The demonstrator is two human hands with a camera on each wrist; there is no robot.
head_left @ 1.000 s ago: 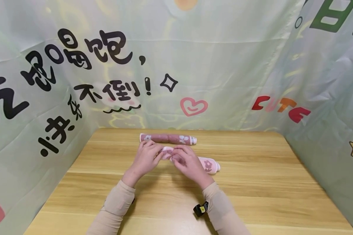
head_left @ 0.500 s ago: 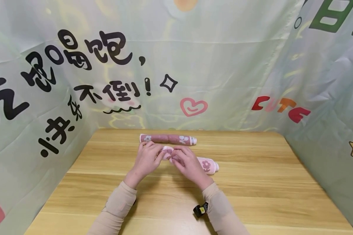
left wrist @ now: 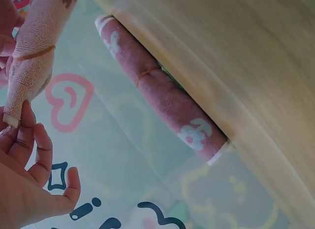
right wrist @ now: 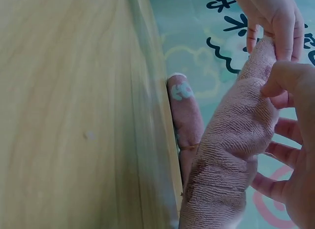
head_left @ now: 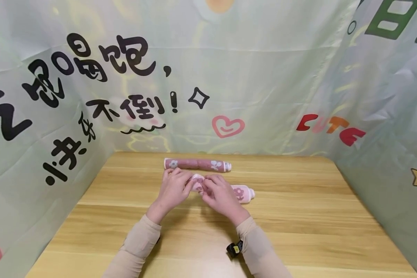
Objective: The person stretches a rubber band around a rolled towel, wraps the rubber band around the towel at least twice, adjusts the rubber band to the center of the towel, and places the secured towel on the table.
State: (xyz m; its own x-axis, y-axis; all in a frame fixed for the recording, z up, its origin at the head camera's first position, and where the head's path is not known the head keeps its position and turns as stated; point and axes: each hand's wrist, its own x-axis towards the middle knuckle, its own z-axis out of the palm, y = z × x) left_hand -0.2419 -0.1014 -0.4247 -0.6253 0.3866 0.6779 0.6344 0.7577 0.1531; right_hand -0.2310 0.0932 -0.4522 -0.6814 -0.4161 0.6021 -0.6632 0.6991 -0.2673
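A light pink rolled towel (head_left: 241, 194) with a darker flower lies slantwise under both hands; its middle is partly hidden by the right hand. My left hand (head_left: 175, 188) pinches the roll's narrow left end between thumb and fingers. Farther along the same towel (right wrist: 231, 135), my right hand (head_left: 222, 195) holds it with thumb and bent fingers. In the left wrist view, a thin brownish rubber band (left wrist: 35, 53) circles this roll. Behind the hands is a dusky pink rolled towel (head_left: 194, 164) with pale flowers, and a rubber band (left wrist: 146, 74) goes round its middle.
The wooden table (head_left: 309, 216) extends around the hands. Printed cloth (head_left: 264, 77) with lettering and a heart rises behind the table and at both sides. A small black device (head_left: 234, 250) is strapped at the right wrist.
The light pink towel's right end has shifted slightly left, and my right hand has moved a little with it. My left hand keeps nearly the same place; the dusky pink roll stays put.
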